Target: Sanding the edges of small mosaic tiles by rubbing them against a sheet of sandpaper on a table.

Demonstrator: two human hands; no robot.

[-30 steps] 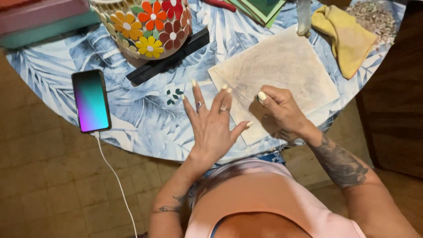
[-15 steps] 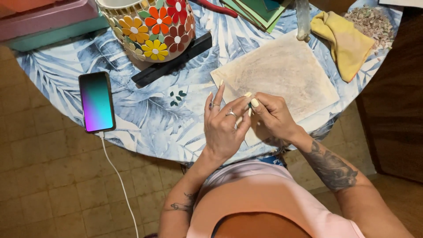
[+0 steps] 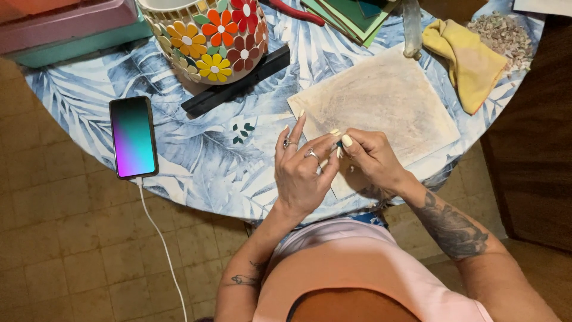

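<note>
**Small green piece pinched between both hands**

We note a tiny green piece at the meeting fingertips, above the stained board. Right hand fingers clamp it; left hand touches from the left, index raised. Long axis too small to tell.

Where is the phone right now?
In the head view, the phone lies screen-up on the table's left side, below the flowered pot and left of the left hand.

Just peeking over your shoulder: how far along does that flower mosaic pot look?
The pot already wears many finished tile flowers. Both hands, left hand and right hand, pinch a small dark tile piece above the work board. Loose tile chips still wait in a pile.
</note>
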